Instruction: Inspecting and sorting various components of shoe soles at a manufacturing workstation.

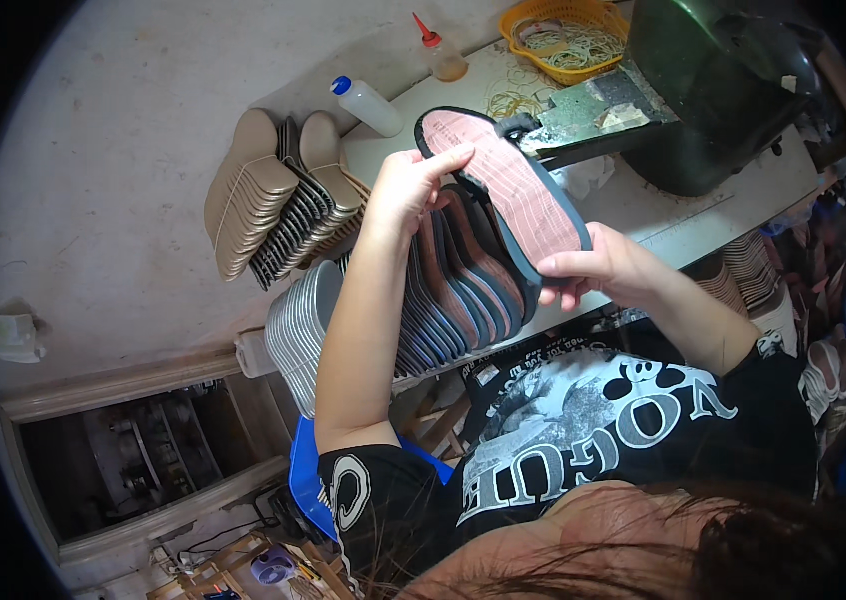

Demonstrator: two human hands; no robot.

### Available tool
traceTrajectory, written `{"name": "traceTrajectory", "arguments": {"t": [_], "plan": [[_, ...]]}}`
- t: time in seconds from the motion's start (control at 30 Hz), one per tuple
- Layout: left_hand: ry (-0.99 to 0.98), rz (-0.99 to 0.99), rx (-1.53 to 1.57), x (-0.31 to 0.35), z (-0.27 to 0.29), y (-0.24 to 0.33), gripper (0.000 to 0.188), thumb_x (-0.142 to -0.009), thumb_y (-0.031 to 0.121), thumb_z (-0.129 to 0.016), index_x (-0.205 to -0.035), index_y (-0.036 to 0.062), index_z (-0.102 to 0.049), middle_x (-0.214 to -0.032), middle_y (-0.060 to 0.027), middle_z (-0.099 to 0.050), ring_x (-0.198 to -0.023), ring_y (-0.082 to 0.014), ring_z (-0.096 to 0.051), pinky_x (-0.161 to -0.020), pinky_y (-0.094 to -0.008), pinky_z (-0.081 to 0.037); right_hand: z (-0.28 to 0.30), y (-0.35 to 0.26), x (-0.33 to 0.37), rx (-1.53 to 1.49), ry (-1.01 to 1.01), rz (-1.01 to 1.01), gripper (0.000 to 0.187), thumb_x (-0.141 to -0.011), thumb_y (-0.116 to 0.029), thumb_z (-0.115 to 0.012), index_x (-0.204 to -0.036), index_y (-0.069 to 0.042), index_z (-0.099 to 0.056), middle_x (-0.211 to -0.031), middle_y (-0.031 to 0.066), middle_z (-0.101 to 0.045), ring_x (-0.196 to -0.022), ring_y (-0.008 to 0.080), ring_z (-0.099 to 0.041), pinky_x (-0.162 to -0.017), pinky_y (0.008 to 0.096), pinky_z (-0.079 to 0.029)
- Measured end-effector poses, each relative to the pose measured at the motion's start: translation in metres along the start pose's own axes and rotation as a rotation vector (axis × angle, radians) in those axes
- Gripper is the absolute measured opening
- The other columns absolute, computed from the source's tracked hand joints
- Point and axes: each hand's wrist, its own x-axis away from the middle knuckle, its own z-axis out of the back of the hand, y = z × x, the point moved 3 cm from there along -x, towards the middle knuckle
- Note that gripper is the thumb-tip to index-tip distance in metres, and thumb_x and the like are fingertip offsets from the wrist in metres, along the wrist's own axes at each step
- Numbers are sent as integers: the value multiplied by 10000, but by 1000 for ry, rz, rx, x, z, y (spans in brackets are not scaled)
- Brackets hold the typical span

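Both hands hold a pink, line-patterned shoe sole (513,190) with a dark blue-grey rim, its pink face turned up. My left hand (411,190) pinches its left edge, thumb on the pink face and fingers partly hidden underneath. My right hand (603,268) is closed on the near end, thumb on top and fingers under it. A black strip shows along the sole's edge close to the left hand. The far right edge is against or just beside the arm of a green machine (593,110); contact cannot be made out. Below the hands stands a row of similar soles (463,290).
Banded tan soles (255,195) and silver-grey soles (298,325) stand on the left. At the back are a blue-capped bottle (365,105), a red-tipped bottle (443,55) and a yellow basket (558,70) of rubber bands. A blue bin (311,480) sits below the table (688,230).
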Motion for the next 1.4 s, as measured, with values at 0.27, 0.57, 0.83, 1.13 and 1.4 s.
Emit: {"name": "traceTrajectory", "arguments": {"t": [0.27,0.57,0.83,1.13,1.4], "plan": [[-60,36,-83,-48,22,1,444,-674,443,-819,-690,54,-604,-510,-5,-526,-429,-58,-454,-438,-183,-373,-18,-9,-26,-202,190,198,227,-890,-187,-624,-979,22,-629,-750,108,-672,-552,108,-624,-543,215,-519],[-265,-729,-641,-93,21,47,810,-644,483,-797,-1262,31,-534,-1331,-170,-467,-1300,-248,-396,-1096,-350,-286,-15,-24,-66,-391,259,244,229,-911,-178,-589,-1005,27,-630,-777,111,-690,-582,116,-650,-553,206,-527],[-751,-382,-715,-93,-5,54,370,-715,302,-809,-877,62,-579,-744,11,-542,-723,-90,-505,-624,-261,-437,-19,-32,-67,-412,322,155,317,-944,-270,-565,-1071,18,-598,-885,147,-695,-682,149,-680,-634,241,-545],[-619,-314,-780,-56,6,49,289,-841,279,-700,-878,26,-566,-721,22,-531,-669,-53,-467,-571,-229,-410,-17,-45,-60,-323,316,98,416,-952,-347,-547,-1059,50,-608,-932,149,-687,-787,170,-693,-681,239,-548],[-535,-134,-578,-28,4,32,246,-914,251,-616,-855,21,-551,-724,50,-478,-669,-54,-416,-588,-214,-374,-8,-52,-55,-152,296,116,398,-945,-354,-556,-1020,30,-632,-939,115,-692,-802,146,-691,-652,198,-538]]}}
